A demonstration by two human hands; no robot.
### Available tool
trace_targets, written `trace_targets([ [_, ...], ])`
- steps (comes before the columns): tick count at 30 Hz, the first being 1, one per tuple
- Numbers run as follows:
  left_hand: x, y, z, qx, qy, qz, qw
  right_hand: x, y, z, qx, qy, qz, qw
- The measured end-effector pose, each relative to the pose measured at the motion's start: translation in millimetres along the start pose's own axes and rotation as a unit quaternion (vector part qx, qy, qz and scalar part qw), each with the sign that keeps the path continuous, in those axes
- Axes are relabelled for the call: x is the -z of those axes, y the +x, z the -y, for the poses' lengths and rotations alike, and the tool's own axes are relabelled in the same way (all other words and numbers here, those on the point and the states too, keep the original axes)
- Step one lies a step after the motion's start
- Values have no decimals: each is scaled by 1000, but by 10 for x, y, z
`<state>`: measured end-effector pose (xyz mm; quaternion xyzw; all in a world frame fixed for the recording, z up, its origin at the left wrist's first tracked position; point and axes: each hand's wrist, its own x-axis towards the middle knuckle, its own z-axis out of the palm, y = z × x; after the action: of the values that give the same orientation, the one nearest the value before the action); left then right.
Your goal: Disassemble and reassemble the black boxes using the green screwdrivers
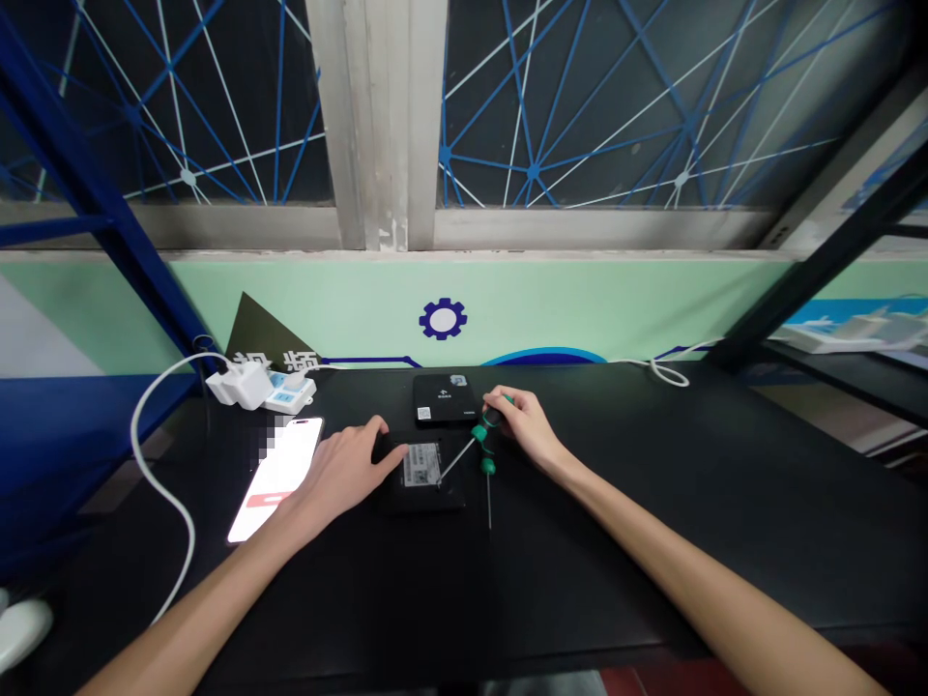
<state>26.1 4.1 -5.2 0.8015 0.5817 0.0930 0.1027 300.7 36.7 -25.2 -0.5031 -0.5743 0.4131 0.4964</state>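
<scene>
A small black box (424, 483) with a white label lies bottom-up on the black table (616, 541). My left hand (348, 469) rests on its left edge, fingers stretched out, holding it down. My right hand (522, 420) is closed on the green handle of a screwdriver (464, 447), whose tip touches the box near the label's right corner. A second green-handled screwdriver (488, 488) lies on the table just right of the box. Another black box (442, 398) sits behind, top side up.
A lit phone (279, 478) lies left of my left hand. Behind it are a white charger and power strip (261, 387) with a white cable (156, 483) looping over the table's left edge. A white cord (667, 372) lies at the back right. Blue shelf frame stands at left.
</scene>
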Motion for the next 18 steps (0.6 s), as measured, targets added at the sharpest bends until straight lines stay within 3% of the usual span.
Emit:
trace_targets([
  [12, 6, -1, -2, -5, 4, -1, 1000, -21, -29, 25, 10, -14, 7, 1000],
  [18, 6, 2, -3, 0, 0, 6, 1000, -6, -32, 11, 36, -83, 1, 996],
])
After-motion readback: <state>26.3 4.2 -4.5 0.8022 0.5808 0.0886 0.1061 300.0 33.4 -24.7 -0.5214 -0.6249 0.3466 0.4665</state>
